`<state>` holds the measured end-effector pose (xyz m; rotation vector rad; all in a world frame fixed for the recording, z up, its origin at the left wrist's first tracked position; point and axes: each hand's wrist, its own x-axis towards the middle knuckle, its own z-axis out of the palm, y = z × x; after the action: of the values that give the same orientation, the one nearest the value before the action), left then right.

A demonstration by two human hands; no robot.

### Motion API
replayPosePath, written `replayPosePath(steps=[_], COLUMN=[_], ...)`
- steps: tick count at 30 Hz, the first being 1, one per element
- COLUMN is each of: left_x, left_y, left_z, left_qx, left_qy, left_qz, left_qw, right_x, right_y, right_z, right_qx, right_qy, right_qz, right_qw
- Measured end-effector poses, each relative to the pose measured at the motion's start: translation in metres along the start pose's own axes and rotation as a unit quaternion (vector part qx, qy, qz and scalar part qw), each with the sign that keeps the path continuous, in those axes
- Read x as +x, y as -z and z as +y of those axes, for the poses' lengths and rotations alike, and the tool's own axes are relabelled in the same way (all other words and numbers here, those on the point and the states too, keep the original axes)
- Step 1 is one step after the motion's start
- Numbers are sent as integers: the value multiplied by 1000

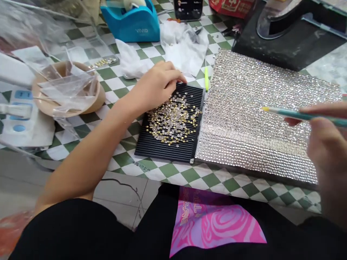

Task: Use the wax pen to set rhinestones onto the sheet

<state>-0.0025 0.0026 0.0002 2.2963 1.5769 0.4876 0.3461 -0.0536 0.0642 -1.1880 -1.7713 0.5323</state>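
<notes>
A black ridged tray point(165, 150) lies on the table, strewn with loose gold-backed and clear rhinestones point(173, 122). My left hand point(162, 83) is closed on the tray's far left corner, fingers bent over the edge. To the tray's right is a flat panel point(260, 126) covered in rows of clear rhinestones. Over the panel's right part, my right hand point(325, 135) pinches a teal, pencil-like pick-up stick point(295, 115) with a yellow tip. That tip points left, above the stones; whether it touches them or carries one I cannot tell.
Crumpled white tissues point(187, 47) and a yellow-green stick point(206, 78) lie behind the tray. A blue tape dispenser point(132, 21), a phone point(188, 9) and a black tape dispenser point(287, 36) stand farther back. At left sit a beige bowl point(100, 97) of plastic bags and a power strip point(20, 124).
</notes>
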Motion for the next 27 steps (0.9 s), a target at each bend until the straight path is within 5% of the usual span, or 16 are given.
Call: replayPosePath(steps=[4, 10, 17, 27], left_x=[3, 2, -3, -1], left_y=[1, 0, 0, -4], left_z=[-3, 1, 6, -4], left_qx=[-17, -17, -6, 25], left_qy=[16, 27, 48, 25], left_qz=[10, 44, 56, 68], left_qw=[1000, 999, 997, 997], right_x=[-52, -94, -104, -109], right_y=[37, 43, 25, 27], right_z=[26, 56, 49, 44], right_qx=[-38, -19, -91, -134], right_qy=[9, 3, -17, -36], right_qz=[170, 274, 229, 162], right_qw=[985, 962, 969, 977])
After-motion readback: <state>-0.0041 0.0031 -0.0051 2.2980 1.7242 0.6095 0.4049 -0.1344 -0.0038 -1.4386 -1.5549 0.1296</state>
